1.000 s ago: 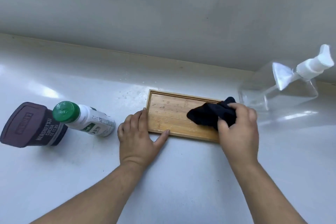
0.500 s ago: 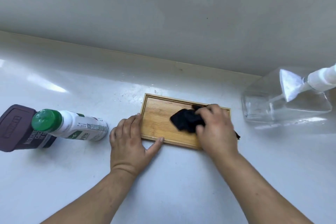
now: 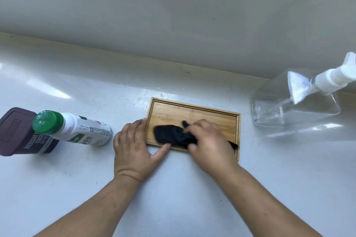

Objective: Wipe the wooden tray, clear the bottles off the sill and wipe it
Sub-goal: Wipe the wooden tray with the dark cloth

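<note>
A small rectangular wooden tray (image 3: 194,113) lies flat on the white sill (image 3: 77,188). My right hand (image 3: 210,140) presses a black cloth (image 3: 171,135) onto the tray's near left part. My left hand (image 3: 133,146) rests flat on the sill against the tray's left end, thumb along its near edge. A white bottle with a green cap (image 3: 71,128) stands to the left, and a brown cocoa container (image 3: 17,132) stands just behind it. A clear pump bottle (image 3: 296,102) stands at the right.
A pale wall (image 3: 173,15) rises behind the sill, with a beige strip (image 3: 115,55) along the joint. Small specks and droplets lie on the sill just behind the tray.
My right hand has slid the black cloth leftward across the tray, from its right end to its left half. My left hand has stayed at the tray's left end.
</note>
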Action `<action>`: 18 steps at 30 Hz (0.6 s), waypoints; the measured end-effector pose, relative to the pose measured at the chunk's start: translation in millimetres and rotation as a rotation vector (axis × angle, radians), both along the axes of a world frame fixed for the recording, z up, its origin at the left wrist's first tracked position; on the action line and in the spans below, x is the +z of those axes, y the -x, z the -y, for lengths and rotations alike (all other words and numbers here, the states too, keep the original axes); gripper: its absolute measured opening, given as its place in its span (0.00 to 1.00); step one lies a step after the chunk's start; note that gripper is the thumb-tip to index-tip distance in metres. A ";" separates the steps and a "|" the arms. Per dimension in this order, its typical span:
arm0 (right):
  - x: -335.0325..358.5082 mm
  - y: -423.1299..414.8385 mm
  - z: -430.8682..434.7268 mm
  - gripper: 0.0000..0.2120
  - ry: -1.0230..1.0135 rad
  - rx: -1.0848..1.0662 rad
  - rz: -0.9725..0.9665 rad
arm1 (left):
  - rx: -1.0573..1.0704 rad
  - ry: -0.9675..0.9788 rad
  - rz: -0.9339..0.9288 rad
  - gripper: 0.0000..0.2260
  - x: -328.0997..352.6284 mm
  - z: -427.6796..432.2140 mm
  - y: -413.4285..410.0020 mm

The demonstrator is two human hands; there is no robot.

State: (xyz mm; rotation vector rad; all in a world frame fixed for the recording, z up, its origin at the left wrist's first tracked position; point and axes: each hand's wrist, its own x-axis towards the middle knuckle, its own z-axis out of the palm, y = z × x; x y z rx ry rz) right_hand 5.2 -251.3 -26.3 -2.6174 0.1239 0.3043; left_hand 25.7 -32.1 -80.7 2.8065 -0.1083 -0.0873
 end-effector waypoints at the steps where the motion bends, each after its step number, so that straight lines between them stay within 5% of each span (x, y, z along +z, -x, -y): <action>1: 0.8 7.3 19.0 0.21 0.041 -0.077 -0.008 | -0.001 -0.001 -0.003 0.46 0.5 -0.3 -0.1; 5: -0.4 -14.7 30.4 0.18 0.125 -0.386 -0.022 | -0.004 -0.009 -0.017 0.45 0.8 -1.0 -1.2; 13: -4.4 -79.0 -103.1 0.14 0.034 0.027 0.129 | 0.030 0.045 0.032 0.38 -4.0 0.5 -0.2; 18: -7.8 -93.8 -45.8 0.13 0.083 -0.165 0.014 | 0.024 -0.003 0.000 0.46 -6.2 -1.6 -0.9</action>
